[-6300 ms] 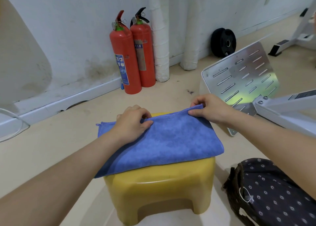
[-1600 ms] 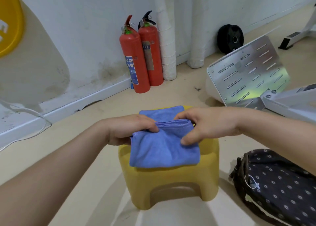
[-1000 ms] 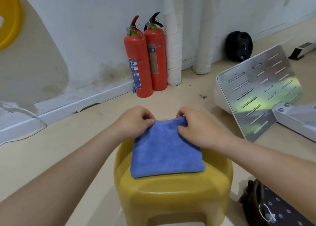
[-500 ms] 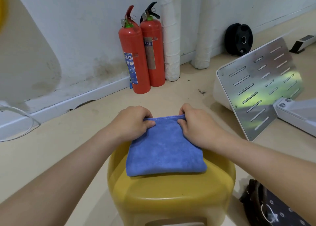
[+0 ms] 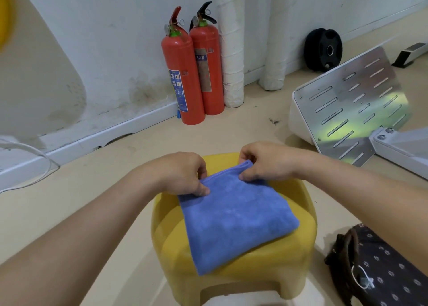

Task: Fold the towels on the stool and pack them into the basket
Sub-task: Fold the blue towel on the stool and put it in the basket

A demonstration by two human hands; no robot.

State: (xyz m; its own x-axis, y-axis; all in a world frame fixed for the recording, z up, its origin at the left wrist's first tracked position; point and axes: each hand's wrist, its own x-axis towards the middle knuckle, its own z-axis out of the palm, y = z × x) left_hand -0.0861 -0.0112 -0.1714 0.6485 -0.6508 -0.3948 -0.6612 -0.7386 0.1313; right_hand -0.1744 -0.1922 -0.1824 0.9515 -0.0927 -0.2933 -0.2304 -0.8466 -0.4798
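Seen from the head camera, the blue towel (image 5: pixel 236 217) was a long half-fold some seconds back. It is now a compact square lying on the yellow stool (image 5: pixel 301 254), turned slightly askew since half a second ago. Folding looks finished, so packing it into the dark patterned basket (image 5: pixel 382 271) at the lower right probably comes next. Both forearms reach forward. The left hand (image 5: pixel 180 173) pinches the towel's far left corner and the right hand (image 5: pixel 266 162) pinches its far right corner, fingers curled.
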